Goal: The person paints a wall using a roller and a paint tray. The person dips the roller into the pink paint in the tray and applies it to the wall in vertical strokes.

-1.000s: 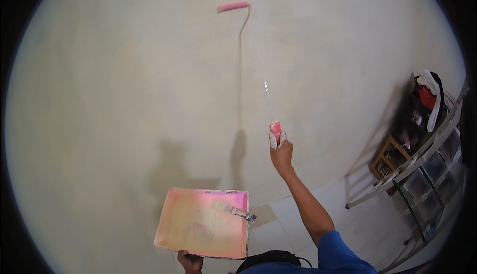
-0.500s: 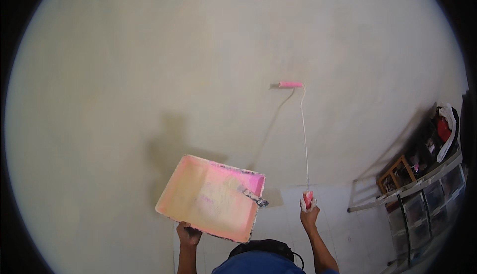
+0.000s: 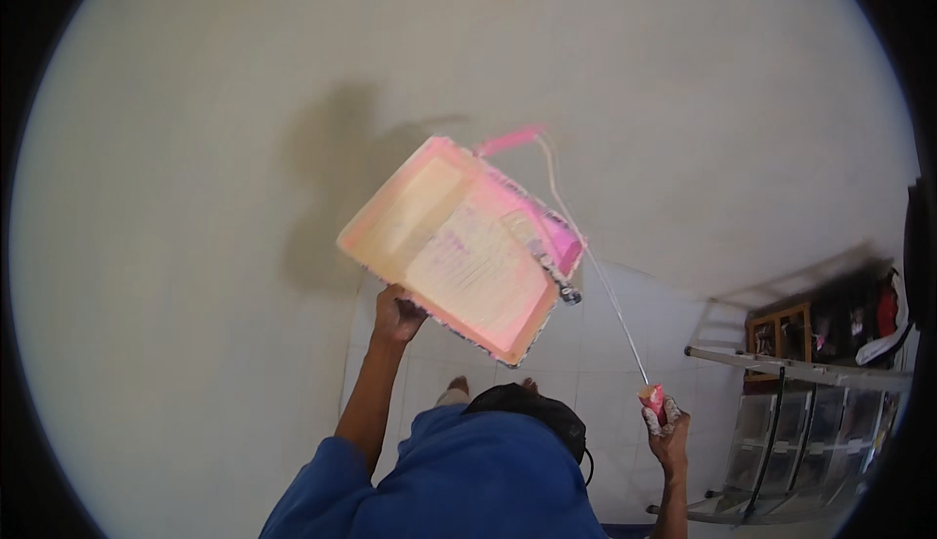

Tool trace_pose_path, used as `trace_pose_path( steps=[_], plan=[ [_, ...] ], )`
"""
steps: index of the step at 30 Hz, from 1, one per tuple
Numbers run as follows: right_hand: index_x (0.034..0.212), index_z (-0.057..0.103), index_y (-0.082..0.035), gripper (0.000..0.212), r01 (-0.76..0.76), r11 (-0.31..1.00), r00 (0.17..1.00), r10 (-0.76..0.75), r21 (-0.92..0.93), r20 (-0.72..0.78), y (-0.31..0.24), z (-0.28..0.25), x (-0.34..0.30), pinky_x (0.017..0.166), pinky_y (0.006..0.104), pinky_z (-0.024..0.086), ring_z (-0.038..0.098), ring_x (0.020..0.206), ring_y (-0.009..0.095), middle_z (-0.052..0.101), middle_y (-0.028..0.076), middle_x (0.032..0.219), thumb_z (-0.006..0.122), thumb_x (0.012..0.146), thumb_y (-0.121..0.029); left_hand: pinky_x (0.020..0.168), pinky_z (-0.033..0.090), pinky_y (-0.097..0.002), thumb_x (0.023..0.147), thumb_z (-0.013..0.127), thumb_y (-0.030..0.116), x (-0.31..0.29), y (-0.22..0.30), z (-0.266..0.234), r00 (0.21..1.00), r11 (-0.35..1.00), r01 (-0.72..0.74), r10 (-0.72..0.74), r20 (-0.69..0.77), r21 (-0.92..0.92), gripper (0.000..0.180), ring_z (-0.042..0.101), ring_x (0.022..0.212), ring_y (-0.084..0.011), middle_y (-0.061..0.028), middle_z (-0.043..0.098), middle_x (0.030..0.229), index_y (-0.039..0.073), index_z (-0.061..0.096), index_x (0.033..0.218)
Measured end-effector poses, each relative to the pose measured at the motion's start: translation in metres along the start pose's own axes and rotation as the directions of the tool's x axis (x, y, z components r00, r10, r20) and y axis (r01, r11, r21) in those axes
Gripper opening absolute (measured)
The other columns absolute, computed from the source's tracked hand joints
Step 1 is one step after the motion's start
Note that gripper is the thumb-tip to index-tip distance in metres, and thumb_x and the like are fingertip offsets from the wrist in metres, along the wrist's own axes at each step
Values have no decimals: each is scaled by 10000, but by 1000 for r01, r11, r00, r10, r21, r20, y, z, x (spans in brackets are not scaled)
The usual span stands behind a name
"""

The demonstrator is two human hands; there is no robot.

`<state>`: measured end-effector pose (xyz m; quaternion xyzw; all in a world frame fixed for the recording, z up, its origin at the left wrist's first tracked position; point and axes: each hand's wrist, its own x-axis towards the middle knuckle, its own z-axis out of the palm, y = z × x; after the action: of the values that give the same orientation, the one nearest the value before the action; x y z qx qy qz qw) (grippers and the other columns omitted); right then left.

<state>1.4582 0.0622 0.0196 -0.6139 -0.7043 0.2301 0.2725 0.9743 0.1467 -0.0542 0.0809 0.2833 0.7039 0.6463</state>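
Note:
My left hand (image 3: 397, 316) grips the near left rim of a paint tray (image 3: 390, 231), which is pink and cream with paint-crusted edges. The tray is held up, tilted, in front of the wall. Inside it lies a paint-caked brush (image 3: 554, 273), its handle sticking out over the right rim. In my paint-smeared right hand (image 3: 671, 432) is the red handle of a paint roller (image 3: 611, 297) with a long thin wire frame. Its slim pink sleeve (image 3: 509, 140) is at the tray's far edge; whether they touch, I cannot tell.
A pale wall (image 3: 683, 70) fills the far side and left, with shadows on it. White floor tiles (image 3: 459, 368) show below the tray. At right, a metal ladder (image 3: 800, 368) lies in front of clear plastic drawers (image 3: 771, 432) and a wooden frame (image 3: 781, 334) beside dark clutter.
The roller sleeve has come away from its spot on the wall and swung left to the tray's far edge. The tray has turned and sits higher in view. More of my body shows.

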Motion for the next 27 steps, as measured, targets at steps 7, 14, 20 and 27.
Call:
trace_pose_path(
  steps=[7, 14, 20, 27],
  plan=[
    [1015, 615, 26, 340, 190, 973, 963, -158, -130, 219, -24, -15, 35, 642, 397, 502, 622, 733, 399, 638, 213, 823, 717, 772, -188, 962, 401, -461, 604, 579, 125, 13, -9, -2, 998, 998, 61, -61, 22, 14, 646, 525, 1097, -282, -120, 570, 1175, -24, 485, 1225],
    [1044, 618, 27, 370, 311, 932, 913, -238, -188, 331, -67, -24, 78, 648, 391, 508, 633, 726, 372, 647, 212, 861, 721, 763, -190, 940, 416, -492, 593, 568, 93, 7, -3, 6, 997, 997, 80, -79, -5, 22, 723, 501, 1118, -299, -137, 523, 1208, -7, 411, 1292],
    [1040, 626, 24, 380, 371, 895, 891, -267, -249, 368, -77, -40, 81, 661, 391, 507, 633, 725, 365, 651, 207, 866, 731, 742, -186, 934, 427, -478, 591, 566, 87, 7, -2, -1, 996, 995, 93, -94, 6, 25, 699, 508, 1092, -298, -134, 529, 1178, -8, 425, 1269],
    [1018, 661, -22, 364, 235, 906, 933, -109, -351, 343, -75, -91, 54, 687, 378, 507, 635, 765, 364, 658, 195, 882, 752, 706, -185, 878, 459, -440, 601, 563, 102, -1, -12, -4, 1000, 1000, 20, -20, 10, 7, 574, 562, 985, -277, -103, 590, 1060, -7, 514, 1163]
  ],
)
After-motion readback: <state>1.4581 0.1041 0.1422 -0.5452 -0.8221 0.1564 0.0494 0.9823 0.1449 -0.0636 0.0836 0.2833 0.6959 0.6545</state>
